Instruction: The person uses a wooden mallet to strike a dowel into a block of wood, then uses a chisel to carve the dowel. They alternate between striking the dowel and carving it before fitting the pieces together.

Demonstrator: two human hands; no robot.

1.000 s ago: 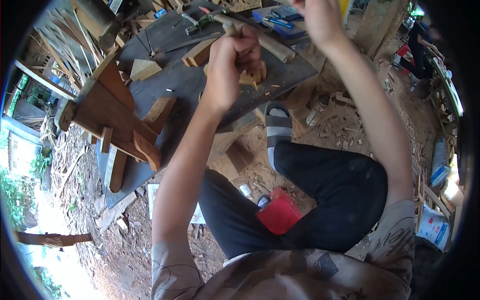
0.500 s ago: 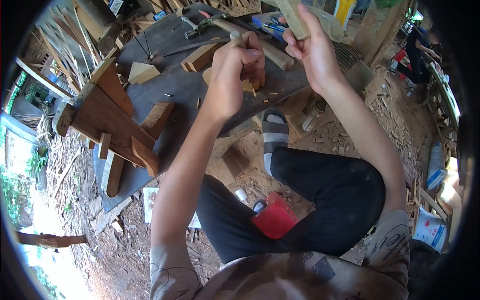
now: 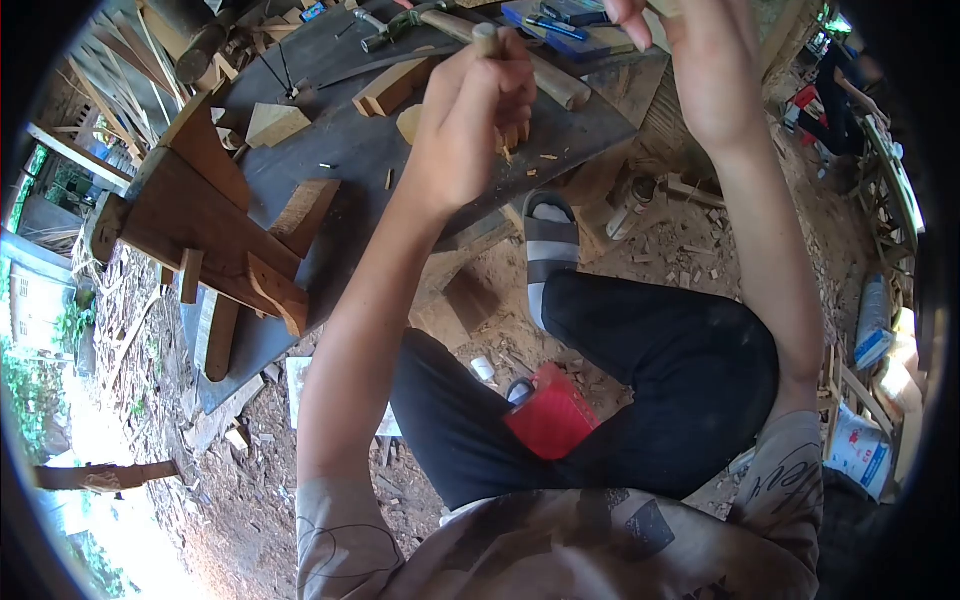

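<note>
While my left hand (image 3: 470, 120) is fisted round a chisel (image 3: 487, 38), only the pale butt of its handle poking out the top, the blade end is hidden behind my fingers, so I can't tell exactly where it bites. It's set down onto a small wood block (image 3: 510, 138) on the dark board (image 3: 360, 160), w/ fresh chips just beside it. My right hand (image 3: 700, 60) is up high at the top edge, well apart from the left, closed on something pale, prob. a mallet, but most of it is out of frame. I'd judge the block light, stiff and dry, easy to skid on the board unless pressed down; its cut edges look thin and could split along the grain, so hold it by the solid body, not the carved bit. The chisel wants a full fist mid-handle, as now. Other offcuts (image 3: 390, 92) and a hammer (image 3: 400, 18) lie farther back on the board; a red tin (image 3: 550, 415) sits by my knee on the dirt.
</note>
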